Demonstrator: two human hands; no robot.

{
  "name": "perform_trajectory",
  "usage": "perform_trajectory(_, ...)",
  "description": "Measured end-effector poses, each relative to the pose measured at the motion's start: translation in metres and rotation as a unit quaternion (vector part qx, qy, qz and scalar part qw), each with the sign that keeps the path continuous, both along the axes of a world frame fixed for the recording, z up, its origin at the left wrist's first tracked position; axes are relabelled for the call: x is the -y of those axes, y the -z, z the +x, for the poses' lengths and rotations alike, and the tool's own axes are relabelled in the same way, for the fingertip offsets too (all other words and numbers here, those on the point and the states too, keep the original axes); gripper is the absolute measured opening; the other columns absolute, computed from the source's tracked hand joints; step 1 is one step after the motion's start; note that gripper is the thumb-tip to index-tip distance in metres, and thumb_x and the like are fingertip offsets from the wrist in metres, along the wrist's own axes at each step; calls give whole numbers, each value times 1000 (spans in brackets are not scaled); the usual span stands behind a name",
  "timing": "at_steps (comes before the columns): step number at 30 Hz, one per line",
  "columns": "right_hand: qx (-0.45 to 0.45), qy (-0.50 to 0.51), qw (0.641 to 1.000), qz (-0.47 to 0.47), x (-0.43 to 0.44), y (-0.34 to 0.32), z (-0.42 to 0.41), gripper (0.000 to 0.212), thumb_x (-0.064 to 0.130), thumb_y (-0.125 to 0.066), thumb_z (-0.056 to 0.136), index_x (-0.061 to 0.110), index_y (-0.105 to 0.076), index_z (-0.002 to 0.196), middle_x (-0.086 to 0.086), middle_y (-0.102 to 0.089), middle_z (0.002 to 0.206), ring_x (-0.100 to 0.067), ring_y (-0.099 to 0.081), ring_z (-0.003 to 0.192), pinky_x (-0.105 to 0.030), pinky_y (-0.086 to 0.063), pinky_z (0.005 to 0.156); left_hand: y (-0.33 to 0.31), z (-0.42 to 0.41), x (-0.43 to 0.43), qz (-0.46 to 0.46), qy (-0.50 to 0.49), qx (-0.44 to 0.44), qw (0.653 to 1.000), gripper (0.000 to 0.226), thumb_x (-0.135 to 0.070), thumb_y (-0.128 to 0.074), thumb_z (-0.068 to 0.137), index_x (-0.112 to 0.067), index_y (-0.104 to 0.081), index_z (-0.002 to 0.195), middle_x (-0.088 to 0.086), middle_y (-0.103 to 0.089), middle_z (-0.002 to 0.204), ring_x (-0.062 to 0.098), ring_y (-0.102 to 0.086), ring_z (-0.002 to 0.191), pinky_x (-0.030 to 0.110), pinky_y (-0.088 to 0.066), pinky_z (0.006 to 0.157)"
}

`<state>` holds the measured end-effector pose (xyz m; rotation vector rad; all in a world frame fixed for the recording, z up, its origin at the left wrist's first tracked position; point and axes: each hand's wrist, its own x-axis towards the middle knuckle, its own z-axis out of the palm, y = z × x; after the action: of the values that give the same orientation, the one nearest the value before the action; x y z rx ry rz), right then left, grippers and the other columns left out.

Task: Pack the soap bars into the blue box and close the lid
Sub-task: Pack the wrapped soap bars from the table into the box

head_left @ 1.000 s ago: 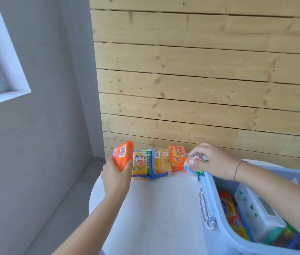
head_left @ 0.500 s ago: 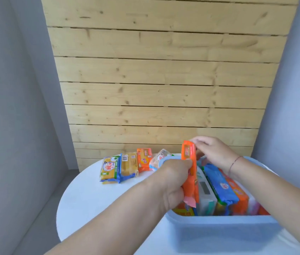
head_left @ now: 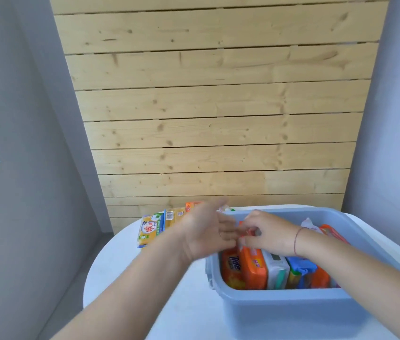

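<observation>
The blue box (head_left: 292, 312) stands on the round white table, lid off and not in view. Several wrapped soap bars stand on edge inside it, among them an orange bar (head_left: 253, 268) near the left wall. My left hand (head_left: 206, 231) hovers at the box's left rim, blurred, fingers spread, holding nothing. My right hand (head_left: 265, 231) reaches over the box, its fingertips pinching the top of the orange bar's wrapper. A row of yellow and orange soap bars (head_left: 159, 224) lies on the table behind my left hand.
The white round table (head_left: 145, 278) has its edge close on the left, with grey floor below. A wooden plank wall (head_left: 218, 119) rises right behind the table. Grey walls stand on both sides.
My left hand has let go of the orange bar, which now stands in the box, and has drawn back to the left. My right hand has dropped onto the bar's top.
</observation>
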<state>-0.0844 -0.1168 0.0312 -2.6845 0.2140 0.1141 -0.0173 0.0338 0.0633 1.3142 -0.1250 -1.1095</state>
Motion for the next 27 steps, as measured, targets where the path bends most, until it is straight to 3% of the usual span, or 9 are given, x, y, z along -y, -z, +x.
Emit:
perform_trajectory(2,2,0,999,-44,-1,-3,1,25,32,-56,88,22,-67,108,6,-43,97,-11,-47,92,-24,-39,88,-5,27,-22,-73,-28,44,996,40,-25,-42,97,4,-58,117,19,-64,113,30,-60,110,35,-46,98)
perform_trajectory(4,2,-4,997,-74,-4,-4,9,24,33,-55,88,21,-68,104,6,-45,96,-11,-47,91,-24,-38,89,5,65,-43,-76,-142,118,980,28,-15,-47,95,-1,-64,112,15,-69,105,25,-65,95,32,-50,92)
perform_trajectory(7,-6,5,994,-107,-10,-7,15,22,34,-53,88,20,-68,96,7,-48,95,-12,-52,91,-25,-41,87,60,126,-60,154,-263,284,909,30,-12,-52,90,-12,-62,119,10,-64,118,24,-58,94,31,-47,83)
perform_trajectory(10,-10,19,990,-137,-14,-9,24,21,36,-52,86,21,-67,87,7,-54,97,-14,-58,96,-31,-46,91,122,159,-67,416,-117,416,800,70,-30,-64,75,-26,-40,140,4,-44,142,30,-43,128,41,-44,100)
perform_trajectory(13,-12,17,989,-149,-15,-8,30,20,37,-52,86,22,-66,84,5,-57,96,-6,-53,85,-30,-45,89,155,168,-64,485,0,464,741,100,-43,-73,63,-30,-19,147,0,-17,153,30,-23,141,46,-30,110)
perform_trajectory(17,-16,15,988,-151,-14,-9,31,20,37,-53,87,22,-65,85,3,-59,99,4,-47,74,-31,-46,88,167,182,-58,478,-20,485,732,97,-44,-70,67,-26,-20,147,2,-17,153,34,-35,130,41,-38,100)
perform_trajectory(21,-19,20,990,-139,-16,-10,28,15,37,-53,87,25,-60,80,4,-55,101,-9,-57,88,-31,-45,88,170,179,-57,477,-81,494,722,72,-32,-65,71,-20,-38,137,12,-48,128,34,-45,116,35,-40,90)
perform_trajectory(25,-24,19,992,-123,-16,-8,25,13,36,-53,87,28,-57,78,4,-51,99,-14,-57,94,-29,-45,88,149,165,-71,360,-238,369,823,37,-33,-51,65,-12,-53,96,16,-57,95,34,-51,88,32,-37,68)
perform_trajectory(27,-25,21,994,-108,-13,-8,21,11,36,-53,87,29,-59,80,7,-48,95,-13,-57,94,-29,-45,89,123,142,-77,274,-313,327,849,29,-33,-47,75,-10,-54,92,13,-54,90,28,-46,73,29,-34,60)
